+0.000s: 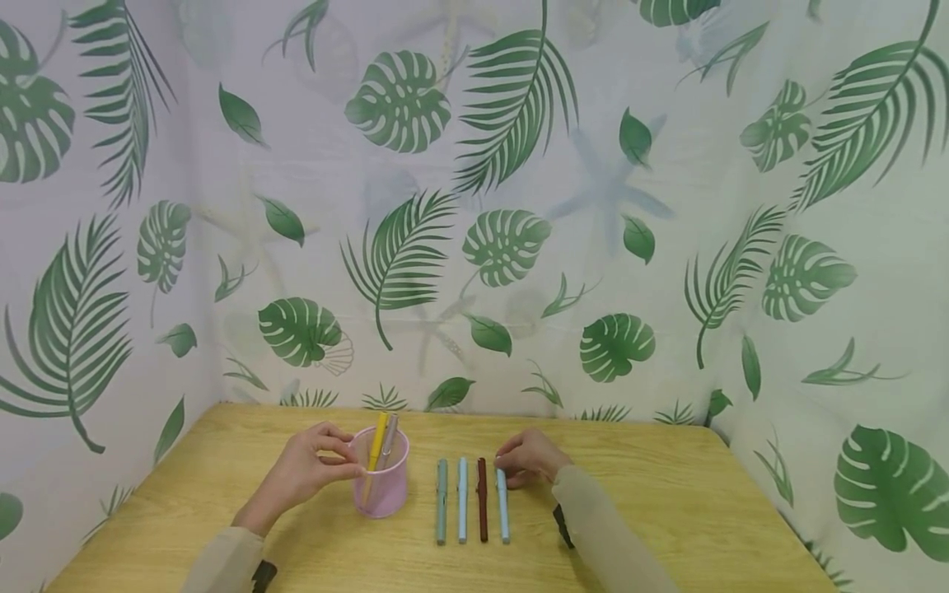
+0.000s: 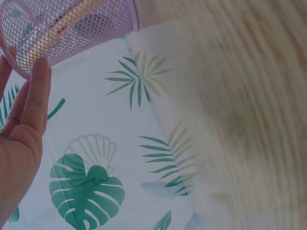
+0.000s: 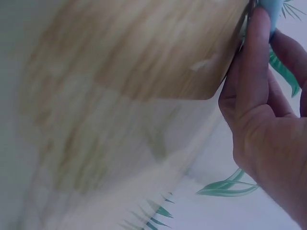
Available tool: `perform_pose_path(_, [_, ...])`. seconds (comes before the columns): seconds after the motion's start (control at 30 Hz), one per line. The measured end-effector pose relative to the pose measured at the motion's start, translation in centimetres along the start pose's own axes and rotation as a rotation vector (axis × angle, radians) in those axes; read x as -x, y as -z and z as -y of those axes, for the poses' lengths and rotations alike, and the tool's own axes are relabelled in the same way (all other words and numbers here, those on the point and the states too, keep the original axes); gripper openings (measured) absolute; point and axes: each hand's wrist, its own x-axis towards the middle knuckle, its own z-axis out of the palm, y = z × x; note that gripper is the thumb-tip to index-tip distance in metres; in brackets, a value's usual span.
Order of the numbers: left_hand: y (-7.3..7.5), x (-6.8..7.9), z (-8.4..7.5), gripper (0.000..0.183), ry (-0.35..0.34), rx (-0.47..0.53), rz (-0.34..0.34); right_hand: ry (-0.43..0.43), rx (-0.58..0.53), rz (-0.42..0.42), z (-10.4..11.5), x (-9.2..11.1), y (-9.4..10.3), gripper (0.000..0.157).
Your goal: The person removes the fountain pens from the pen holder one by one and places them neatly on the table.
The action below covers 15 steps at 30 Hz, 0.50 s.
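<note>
Pinching pale blue pen [image 1: 503,512], rightmost on table [image 1: 667,486], at top end with right hand [image 1: 530,457]; apparently holding cup [image 1: 390,494] near rim with left hand [image 1: 311,465]. Expect light, stiff, slick barrel; best taken mid-length.

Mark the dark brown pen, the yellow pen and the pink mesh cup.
Dark brown pen [image 1: 483,501], head view: middle of its length.
Yellow pen [image 1: 377,445], head view: its upper part.
Pink mesh cup [image 1: 390,493], head view: front wall.

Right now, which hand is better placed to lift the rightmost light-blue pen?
The right hand, I'd judge: it pinches the far end of that light-blue pen. The left hand is at the rim of the pink mesh pen cup, farther from it.
</note>
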Motion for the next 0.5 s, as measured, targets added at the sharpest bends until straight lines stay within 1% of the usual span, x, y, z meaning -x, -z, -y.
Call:
perform_pose_path(0.17, [-0.03,-0.05,0.07,0.016,-0.001,0.005,-0.001,0.0,-0.002,0.004,-0.31,-0.32,0.11,0.017])
perform_pose_path(0.5, [-0.05,0.0,0.34,0.015,-0.005,0.005,-0.002,-0.021,-0.033,0.007,-0.39,-0.28,0.14,0.019])
